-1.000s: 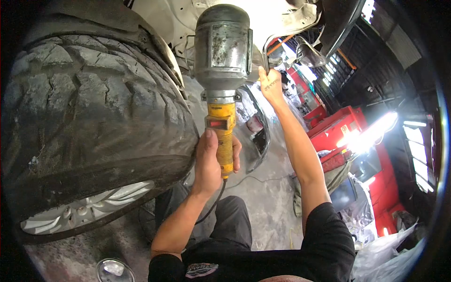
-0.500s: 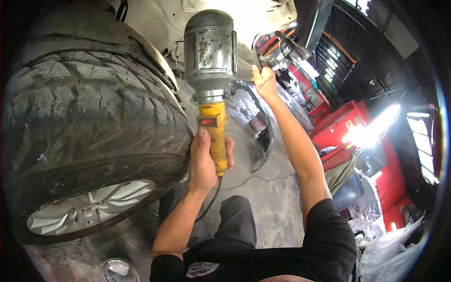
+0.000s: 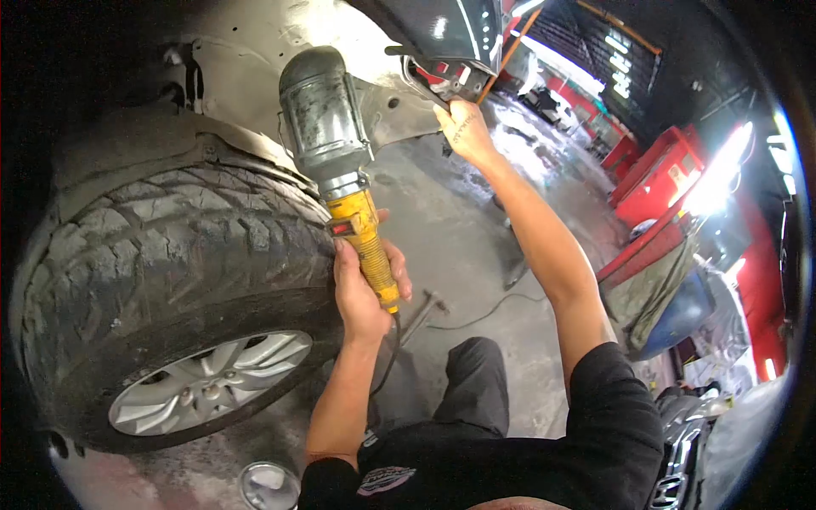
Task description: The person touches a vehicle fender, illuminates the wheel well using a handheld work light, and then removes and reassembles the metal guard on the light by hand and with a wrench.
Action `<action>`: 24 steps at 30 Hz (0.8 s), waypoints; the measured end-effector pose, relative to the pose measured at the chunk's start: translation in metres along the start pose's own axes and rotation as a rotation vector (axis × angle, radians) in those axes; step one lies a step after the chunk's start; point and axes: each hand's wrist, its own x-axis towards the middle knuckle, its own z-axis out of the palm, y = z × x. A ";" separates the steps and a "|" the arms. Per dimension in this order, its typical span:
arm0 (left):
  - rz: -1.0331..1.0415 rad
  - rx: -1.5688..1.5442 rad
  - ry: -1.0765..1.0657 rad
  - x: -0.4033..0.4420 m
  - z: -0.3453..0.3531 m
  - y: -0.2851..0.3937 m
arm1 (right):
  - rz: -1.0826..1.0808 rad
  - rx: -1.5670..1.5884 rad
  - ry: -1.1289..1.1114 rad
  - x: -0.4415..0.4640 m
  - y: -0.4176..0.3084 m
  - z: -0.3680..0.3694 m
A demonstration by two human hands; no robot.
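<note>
My left hand (image 3: 364,293) is wrapped round the yellow ribbed grip of a corded work light (image 3: 319,119), held upright with a slight tilt to the left. Its metal-backed head points up toward the pale inner wheel arch. Close by on the left stands a car tire (image 3: 187,246) with a silver alloy wheel (image 3: 212,387). Reaching forward, my right hand (image 3: 467,132) is closed on the lower edge of a dark, frame-like part (image 3: 442,78) below a dark car body panel (image 3: 438,30). What kind of part it is, I cannot make out.
The light's black cable (image 3: 389,361) trails down past my leg. On the concrete floor lies what looks like a hammer (image 3: 429,310). A round chrome-rimmed object (image 3: 269,486) sits near the wheel. To the right are a red cabinet (image 3: 663,174) and a bright tube lamp (image 3: 721,174).
The work light has shifted left and tilted that way. My right hand has moved slightly left and up, still gripping. The view has turned, showing the dark panel and the hammer-like tool.
</note>
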 end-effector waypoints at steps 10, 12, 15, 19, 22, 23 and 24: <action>0.013 0.023 0.048 -0.002 0.002 -0.004 | -0.040 0.086 0.038 -0.007 0.016 0.012; 0.023 0.049 0.062 0.001 0.001 -0.008 | -0.036 0.146 0.069 -0.007 0.015 0.012; 0.038 0.083 0.080 0.001 0.004 -0.009 | -0.049 0.169 0.116 -0.008 0.007 0.010; 0.034 0.114 0.053 -0.001 0.006 -0.005 | 0.003 0.177 0.105 -0.009 0.005 0.012; 0.017 0.130 0.024 -0.001 0.003 -0.003 | 0.049 0.165 0.097 -0.010 0.006 0.014; 0.009 0.126 0.050 -0.002 0.004 -0.002 | 0.055 0.131 0.114 -0.010 0.004 0.015; 0.002 0.140 0.052 -0.002 0.004 -0.001 | 0.058 0.097 0.131 -0.011 0.005 0.017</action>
